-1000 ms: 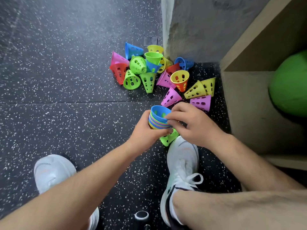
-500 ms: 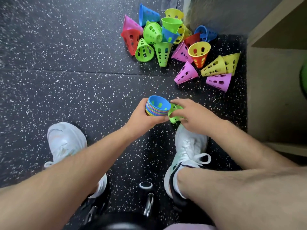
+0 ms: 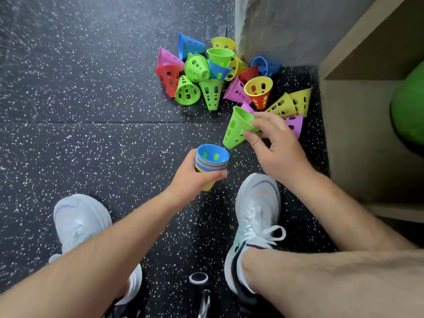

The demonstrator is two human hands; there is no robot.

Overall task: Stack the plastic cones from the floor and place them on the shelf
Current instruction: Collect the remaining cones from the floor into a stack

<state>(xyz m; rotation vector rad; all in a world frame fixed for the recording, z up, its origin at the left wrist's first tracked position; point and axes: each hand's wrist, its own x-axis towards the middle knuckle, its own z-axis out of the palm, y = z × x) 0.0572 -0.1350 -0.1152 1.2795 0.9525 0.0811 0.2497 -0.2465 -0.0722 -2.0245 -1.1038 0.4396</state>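
My left hand (image 3: 191, 177) grips a stack of nested cones (image 3: 212, 160) with a blue one on top, its open mouth facing up. My right hand (image 3: 273, 145) pinches a green perforated cone (image 3: 237, 127) by its rim, narrow end pointing down just above and right of the stack. A pile of several loose cones (image 3: 215, 74), red, pink, green, blue, yellow and purple, lies on the dark speckled floor beyond my hands. The wooden shelf (image 3: 358, 138) stands at the right.
A grey wall corner (image 3: 275, 26) rises behind the pile. A large green ball (image 3: 408, 104) sits inside the shelf compartment. My two white shoes (image 3: 257, 212) stand on the floor below my hands, and a dark metal object (image 3: 199, 281) lies between them at the bottom.
My right hand has lifted the green cone from beside my shoe and raised it above the right edge of the stack. The left hand keeps hold of the stack.
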